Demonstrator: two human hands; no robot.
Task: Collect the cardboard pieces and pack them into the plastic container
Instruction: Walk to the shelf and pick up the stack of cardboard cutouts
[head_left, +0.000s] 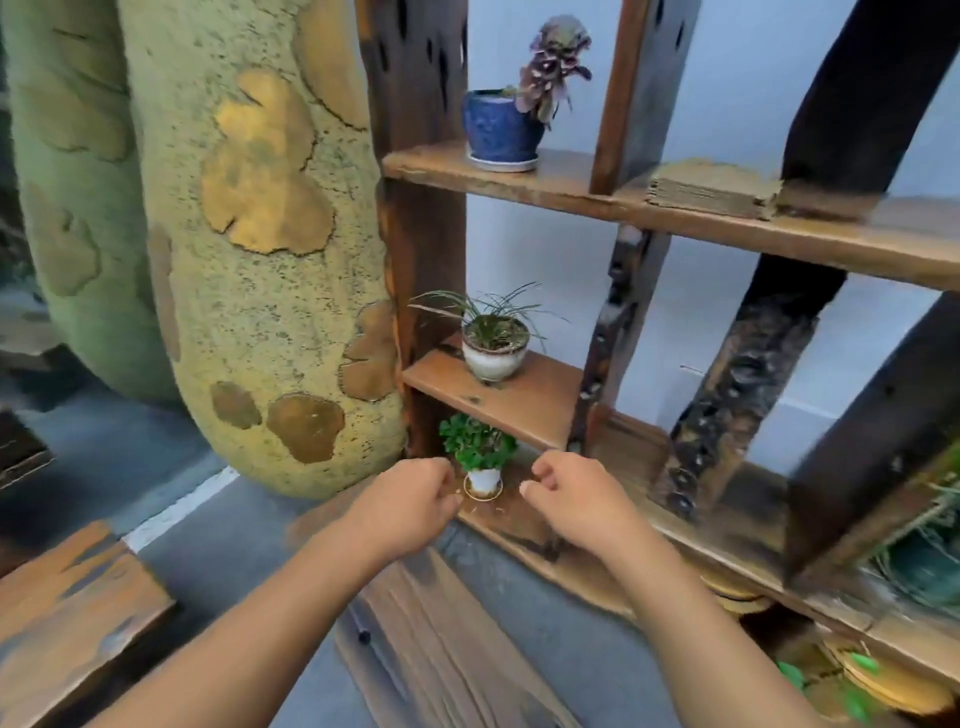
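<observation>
Both forearms are reaching in from the bottom of the view, and the left hand (415, 499) and right hand (571, 501) are hovering with fingers loosely curled, gripping nothing, on either side of a small white pot of clover-like greenery (480, 457) on the lowest shelf.

A ragged stack of cardboard pieces (714, 189) is sitting well above the hands on the upper shelf board (571, 195), to the right of an upright post. No plastic container is showing anywhere in view.

Reaching up for that stack looks risky to me: the torn layers are lying loose, so a one-sided grab could fan them out and drop them. An elbow could also clip the grassy plant in its pale bowl (491, 343) or the blue glazed pot (501, 130), both perched near shelf edges.

No brands, labels or writing are showing anywhere.
</observation>
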